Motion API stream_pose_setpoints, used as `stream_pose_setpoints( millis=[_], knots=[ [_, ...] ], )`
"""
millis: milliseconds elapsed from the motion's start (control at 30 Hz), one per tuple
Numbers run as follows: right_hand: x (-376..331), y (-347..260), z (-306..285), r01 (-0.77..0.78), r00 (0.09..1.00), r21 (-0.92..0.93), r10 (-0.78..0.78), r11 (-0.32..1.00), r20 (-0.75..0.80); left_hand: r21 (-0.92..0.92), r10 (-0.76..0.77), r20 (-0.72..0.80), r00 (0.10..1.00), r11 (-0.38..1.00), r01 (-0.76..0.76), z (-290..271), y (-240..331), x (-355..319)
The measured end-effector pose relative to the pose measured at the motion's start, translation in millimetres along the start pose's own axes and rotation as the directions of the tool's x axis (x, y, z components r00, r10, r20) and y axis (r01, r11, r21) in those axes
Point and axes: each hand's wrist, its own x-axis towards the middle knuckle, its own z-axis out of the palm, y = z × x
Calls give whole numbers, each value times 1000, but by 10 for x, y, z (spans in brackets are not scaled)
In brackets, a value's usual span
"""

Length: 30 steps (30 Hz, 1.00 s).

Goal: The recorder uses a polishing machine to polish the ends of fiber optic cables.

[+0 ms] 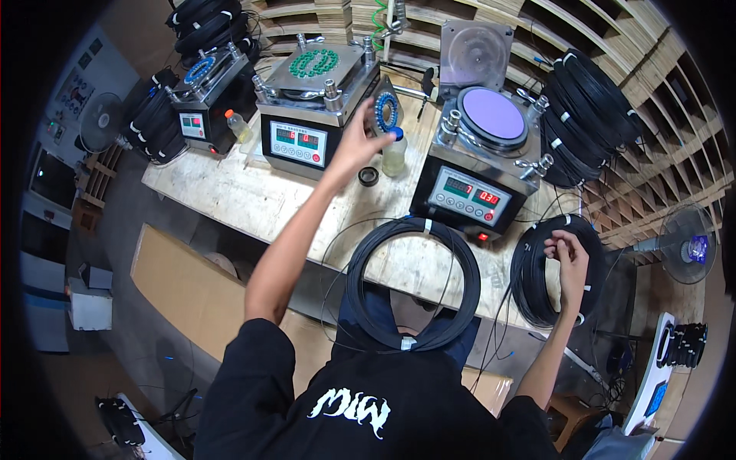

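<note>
I judge this a reach, next needing a careful grip: left hand, fingers spread, beside the blue-studded ring, upper centre; right hand, half-curled over black cable coil at right, hold unclear.

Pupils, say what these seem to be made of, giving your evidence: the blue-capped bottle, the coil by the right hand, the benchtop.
Bottle: clear and smooth, plastic or glass; yellowish liquid shows through.
Coil: matte black, probably plastic-coated; the thin strands look evenly dark.
Benchtop: pale, unpainted wood, perhaps plywood, judging by its visible grain.
</note>
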Motion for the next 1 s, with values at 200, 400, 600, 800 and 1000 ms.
stream_pose_setpoints(
  millis=[200,400,600,800,1000],
  knots=[
    [-207,27,94,-12,999,64,14,998,-37,158,-70,-26,997,985,73,337,-930,-142],
    [-351,246,51,-45,997,122,53,992,-63,188,170,-129,977,972,-144,457,-646,-139],
    [-264,511,27,-65,997,147,69,987,-22,597,594,170,786,573,-562,294,1146,156],
    [-161,568,158,-48,995,144,61,988,-85,666,314,730,608,-126,-735,475,1914,702],
    [-176,715,193,-35,982,184,68,982,-177,487,209,870,447,-507,-711,863,2024,967]
  ],
)
